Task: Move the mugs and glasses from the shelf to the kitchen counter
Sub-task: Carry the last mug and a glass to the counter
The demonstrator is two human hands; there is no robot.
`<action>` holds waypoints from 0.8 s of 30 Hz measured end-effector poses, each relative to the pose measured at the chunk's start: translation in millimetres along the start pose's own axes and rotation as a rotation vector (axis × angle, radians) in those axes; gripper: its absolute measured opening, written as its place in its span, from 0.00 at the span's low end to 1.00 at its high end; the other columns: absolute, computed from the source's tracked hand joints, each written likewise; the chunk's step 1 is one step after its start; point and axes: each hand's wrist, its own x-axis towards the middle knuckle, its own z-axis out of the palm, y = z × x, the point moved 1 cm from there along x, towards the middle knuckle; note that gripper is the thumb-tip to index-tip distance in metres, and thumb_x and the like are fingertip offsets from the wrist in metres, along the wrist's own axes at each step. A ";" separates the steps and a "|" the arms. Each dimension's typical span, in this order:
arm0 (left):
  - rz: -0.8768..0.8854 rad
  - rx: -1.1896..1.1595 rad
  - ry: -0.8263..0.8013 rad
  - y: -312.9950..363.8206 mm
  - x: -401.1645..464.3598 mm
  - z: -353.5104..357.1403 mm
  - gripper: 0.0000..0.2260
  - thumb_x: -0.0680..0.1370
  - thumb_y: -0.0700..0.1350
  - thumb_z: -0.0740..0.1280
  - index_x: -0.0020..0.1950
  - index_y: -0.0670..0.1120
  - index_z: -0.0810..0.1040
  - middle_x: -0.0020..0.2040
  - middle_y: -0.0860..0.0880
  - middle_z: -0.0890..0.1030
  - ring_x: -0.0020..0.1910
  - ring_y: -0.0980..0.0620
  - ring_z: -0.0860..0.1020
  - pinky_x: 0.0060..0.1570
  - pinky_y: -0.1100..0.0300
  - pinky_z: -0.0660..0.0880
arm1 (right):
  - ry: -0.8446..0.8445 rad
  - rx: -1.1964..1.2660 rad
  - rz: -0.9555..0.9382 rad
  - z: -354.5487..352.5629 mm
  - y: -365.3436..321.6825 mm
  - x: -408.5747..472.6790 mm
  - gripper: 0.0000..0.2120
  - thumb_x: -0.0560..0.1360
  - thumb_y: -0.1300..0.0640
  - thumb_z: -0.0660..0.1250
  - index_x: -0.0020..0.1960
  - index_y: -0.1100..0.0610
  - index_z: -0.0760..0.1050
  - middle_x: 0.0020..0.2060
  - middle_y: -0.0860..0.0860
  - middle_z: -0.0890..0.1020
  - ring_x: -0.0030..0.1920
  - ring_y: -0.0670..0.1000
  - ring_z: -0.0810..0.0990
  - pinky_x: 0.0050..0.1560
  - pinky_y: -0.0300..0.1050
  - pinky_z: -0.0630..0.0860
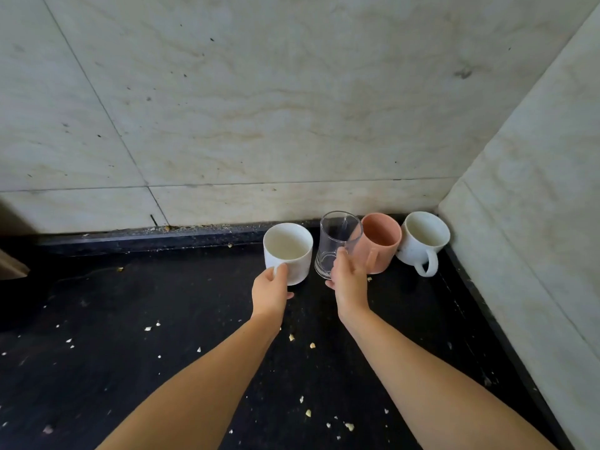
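Left hand (269, 292) grips smooth white mug (288, 251); right hand (349, 280) clasps clear cylindrical glass (336, 243). Speckled black counter (130, 319), crumb-strewn.

Back wall (259, 108): pale marble-look slabs with tan veining, filling the upper half of the frame; thin dark joint lines, one slanting down from upper left, one running level low down.
Dark specks (212, 39): scattered over the back wall; a larger grey smudge (463, 73) at upper right.
Side wall (535, 190): same pale stone, along the right edge, meeting the back wall in a corner at centre right.
Debris line (181, 227): pale grit along the foot of the back wall.
Crumbs (147, 328): small whitish and yellowish bits strewn across the dark surface, lower half of frame.
Brown object (11, 264): at left edge, cut off, cannot tell what.
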 end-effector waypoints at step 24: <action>-0.047 0.175 -0.046 17.9 5.6 -19.0 0.15 0.79 0.49 0.59 0.59 0.40 0.71 0.46 0.47 0.74 0.42 0.53 0.71 0.45 0.57 0.67 | 0.041 -0.342 -0.046 -28.5 -7.3 15.1 0.30 0.79 0.45 0.59 0.77 0.50 0.52 0.63 0.52 0.71 0.61 0.55 0.75 0.60 0.51 0.73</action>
